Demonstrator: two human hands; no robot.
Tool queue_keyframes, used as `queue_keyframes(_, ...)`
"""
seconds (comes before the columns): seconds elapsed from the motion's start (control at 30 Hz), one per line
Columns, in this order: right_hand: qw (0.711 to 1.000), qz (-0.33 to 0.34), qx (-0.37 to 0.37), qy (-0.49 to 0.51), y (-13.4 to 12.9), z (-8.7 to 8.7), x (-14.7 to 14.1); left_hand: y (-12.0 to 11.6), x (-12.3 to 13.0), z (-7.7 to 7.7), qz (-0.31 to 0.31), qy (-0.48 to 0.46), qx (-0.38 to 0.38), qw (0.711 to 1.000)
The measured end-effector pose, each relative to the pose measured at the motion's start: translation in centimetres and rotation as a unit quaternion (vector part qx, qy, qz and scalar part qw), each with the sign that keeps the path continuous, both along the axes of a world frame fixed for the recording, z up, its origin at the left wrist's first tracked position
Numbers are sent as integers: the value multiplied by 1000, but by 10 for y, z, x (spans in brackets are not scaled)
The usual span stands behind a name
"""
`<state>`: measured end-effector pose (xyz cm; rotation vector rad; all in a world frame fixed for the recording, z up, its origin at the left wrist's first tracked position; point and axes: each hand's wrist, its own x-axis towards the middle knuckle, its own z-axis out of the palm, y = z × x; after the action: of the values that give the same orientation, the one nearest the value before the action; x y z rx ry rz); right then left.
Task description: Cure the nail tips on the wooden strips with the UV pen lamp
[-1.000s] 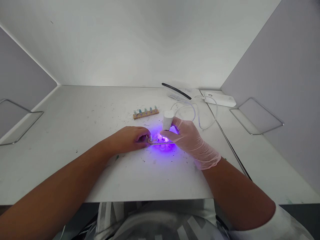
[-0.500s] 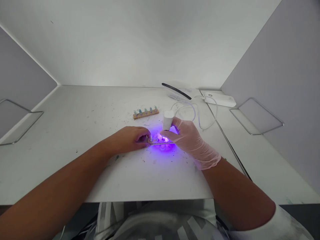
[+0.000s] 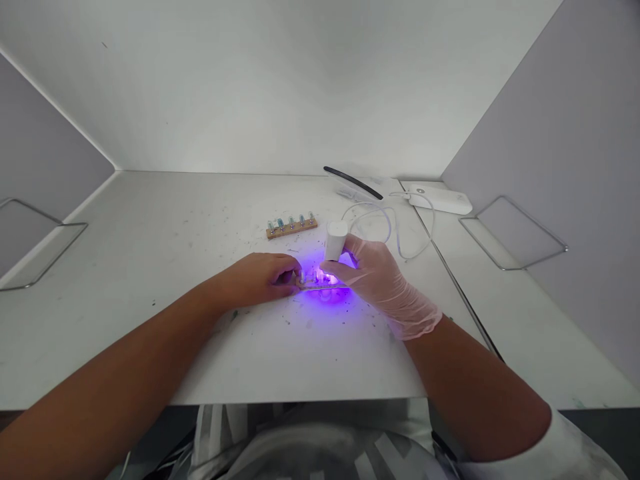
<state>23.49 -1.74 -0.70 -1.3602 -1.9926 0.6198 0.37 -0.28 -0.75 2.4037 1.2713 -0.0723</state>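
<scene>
My right hand (image 3: 375,277), in a pale pink glove, is closed on a small white UV lamp (image 3: 335,241). The lamp is held upright, and purple light falls from it onto the table. Under that light lies a narrow strip (image 3: 323,287) with several small pieces standing on it, partly lost in the glare. Bare, my left hand (image 3: 267,277) pinches the strip's left end between thumb and fingers. Farther back sits a wooden strip (image 3: 293,229) holding several nail tips, clear to bluish; neither hand touches it.
A white power bank (image 3: 440,199) lies at the back right, with a white cable (image 3: 399,233) looping from it. A black curved bar (image 3: 353,182) stands near the back wall. Wire frames (image 3: 520,233) stick out at both sides. Small dark specks dot the white table (image 3: 150,267).
</scene>
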Motion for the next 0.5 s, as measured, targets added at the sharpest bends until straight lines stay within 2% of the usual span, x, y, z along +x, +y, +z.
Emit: queue_keyframes(0.5, 1000, -2, -8, 0, 0, 0, 0, 0, 0, 0, -6, -9, 3, 1000)
